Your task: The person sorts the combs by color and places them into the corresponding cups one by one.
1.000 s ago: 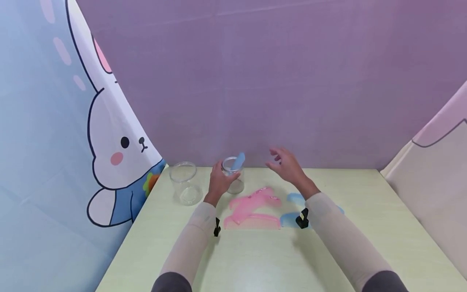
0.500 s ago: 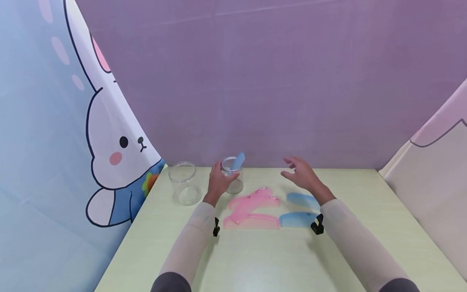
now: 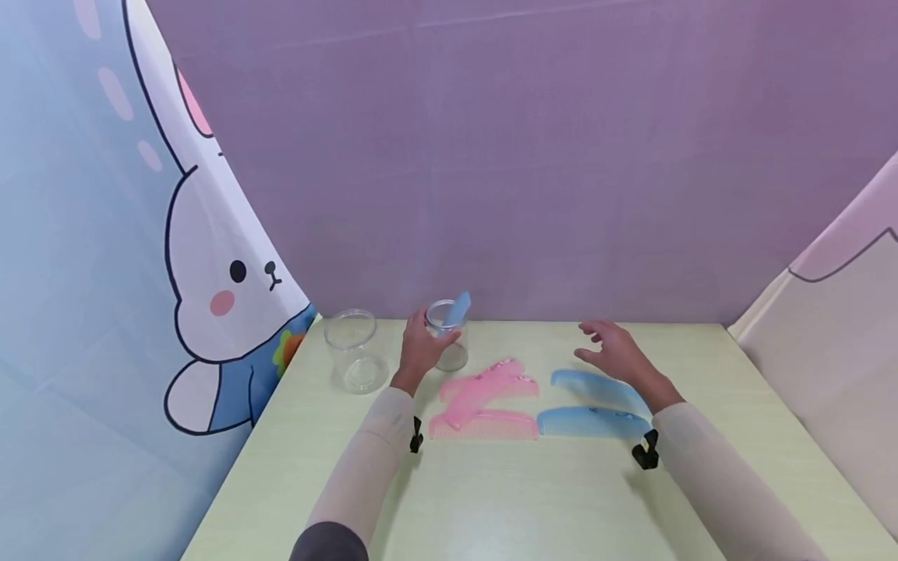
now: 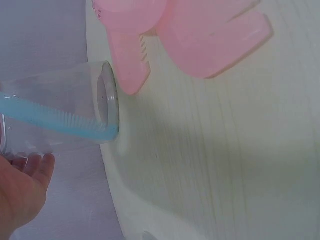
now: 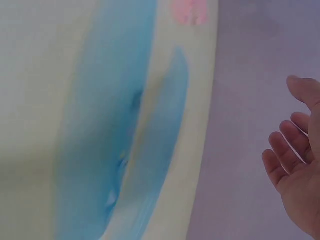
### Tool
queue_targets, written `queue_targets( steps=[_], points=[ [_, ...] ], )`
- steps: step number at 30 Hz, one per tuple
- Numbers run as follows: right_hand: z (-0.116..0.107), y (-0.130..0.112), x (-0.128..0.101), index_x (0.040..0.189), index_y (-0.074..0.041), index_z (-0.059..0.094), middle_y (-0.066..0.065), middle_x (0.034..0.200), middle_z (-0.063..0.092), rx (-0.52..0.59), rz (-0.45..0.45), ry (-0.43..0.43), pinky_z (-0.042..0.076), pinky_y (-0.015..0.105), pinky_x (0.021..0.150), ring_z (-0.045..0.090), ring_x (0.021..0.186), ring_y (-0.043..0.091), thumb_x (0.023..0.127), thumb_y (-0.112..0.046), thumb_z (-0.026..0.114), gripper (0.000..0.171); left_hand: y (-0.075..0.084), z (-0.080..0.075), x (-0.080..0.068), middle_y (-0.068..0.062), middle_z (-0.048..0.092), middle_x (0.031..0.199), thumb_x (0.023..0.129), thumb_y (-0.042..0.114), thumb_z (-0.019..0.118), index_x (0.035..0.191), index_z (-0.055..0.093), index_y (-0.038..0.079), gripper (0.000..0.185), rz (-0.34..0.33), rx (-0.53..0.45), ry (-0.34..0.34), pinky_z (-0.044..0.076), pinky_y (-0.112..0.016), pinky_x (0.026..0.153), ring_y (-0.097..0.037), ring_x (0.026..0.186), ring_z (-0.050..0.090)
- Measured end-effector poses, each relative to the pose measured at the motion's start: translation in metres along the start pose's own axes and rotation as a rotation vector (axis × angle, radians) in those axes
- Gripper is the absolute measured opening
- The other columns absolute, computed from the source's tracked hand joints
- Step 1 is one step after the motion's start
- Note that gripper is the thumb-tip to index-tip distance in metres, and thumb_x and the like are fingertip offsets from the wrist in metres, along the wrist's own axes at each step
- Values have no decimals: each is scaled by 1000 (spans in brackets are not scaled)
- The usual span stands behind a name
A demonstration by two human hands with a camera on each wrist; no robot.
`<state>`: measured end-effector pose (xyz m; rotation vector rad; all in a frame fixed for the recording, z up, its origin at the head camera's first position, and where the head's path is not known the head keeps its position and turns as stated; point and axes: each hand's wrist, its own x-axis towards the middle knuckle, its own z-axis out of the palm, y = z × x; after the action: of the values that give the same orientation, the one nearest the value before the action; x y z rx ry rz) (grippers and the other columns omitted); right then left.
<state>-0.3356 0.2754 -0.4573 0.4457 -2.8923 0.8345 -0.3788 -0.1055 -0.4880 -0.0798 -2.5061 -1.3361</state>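
Note:
My left hand (image 3: 423, 347) grips a small clear jar (image 3: 457, 357) near the back of the table, fingers and thumb curled round its side. Inside it a blue comb (image 4: 55, 120) leans at a slant, its end sticking out over the rim. My right hand (image 3: 617, 354) hovers above two blue combs, with nothing in its relaxed fingers. Of these, one blue comb (image 3: 585, 382) lies farther back and the other blue comb (image 3: 589, 421) nearer the front. Several pink combs (image 3: 484, 425) lie between the hands, one crossed over the others.
A larger clear jar (image 3: 358, 354) stands at the table's back left. Behind the pale table (image 3: 477, 499) hangs a purple cloth (image 3: 526, 156). A cloth with a printed rabbit (image 3: 217, 296) covers the left side, and another pale cloth (image 3: 842, 351) hangs at the right.
My right hand has moved right, away from the jar, to over the blue combs, uncovering more of them. The left hand stays on the jar, and the comb in it has not moved.

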Motion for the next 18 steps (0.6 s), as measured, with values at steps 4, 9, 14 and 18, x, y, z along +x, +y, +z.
queue_targets(
  steps=[4, 9, 14, 18],
  points=[
    [0, 16, -11, 139, 7, 54, 29, 130, 60, -21, -14, -5, 54, 58, 94, 62, 114, 45, 93, -21, 73, 57, 0, 0, 0, -22, 53, 142, 81, 41, 85, 148, 44, 3, 87, -6, 7, 0, 47, -52, 109, -36, 129, 55],
    [0, 32, -25, 137, 9, 55, 31, 128, 60, -39, -18, -20, 55, 57, 91, 63, 112, 46, 93, -19, 73, 55, 3, -1, 0, -23, 54, 140, 82, 39, 85, 148, 44, 2, 86, -2, 7, 0, 47, -51, 110, -36, 128, 56],
    [-1, 45, -38, 134, 11, 56, 31, 125, 61, -53, -19, -42, 56, 56, 88, 64, 108, 46, 92, -18, 74, 54, 4, 0, -1, -21, 54, 140, 82, 39, 85, 148, 44, 2, 86, -7, 12, -2, 47, -50, 110, -36, 128, 56],
    [0, 58, -49, 132, 11, 58, 31, 123, 62, -63, -23, -67, 57, 55, 86, 65, 106, 47, 91, -17, 75, 53, 3, -1, -1, -21, 54, 140, 82, 40, 85, 148, 44, 2, 87, -7, 19, -6, 47, -50, 110, -36, 129, 55]
  ],
)
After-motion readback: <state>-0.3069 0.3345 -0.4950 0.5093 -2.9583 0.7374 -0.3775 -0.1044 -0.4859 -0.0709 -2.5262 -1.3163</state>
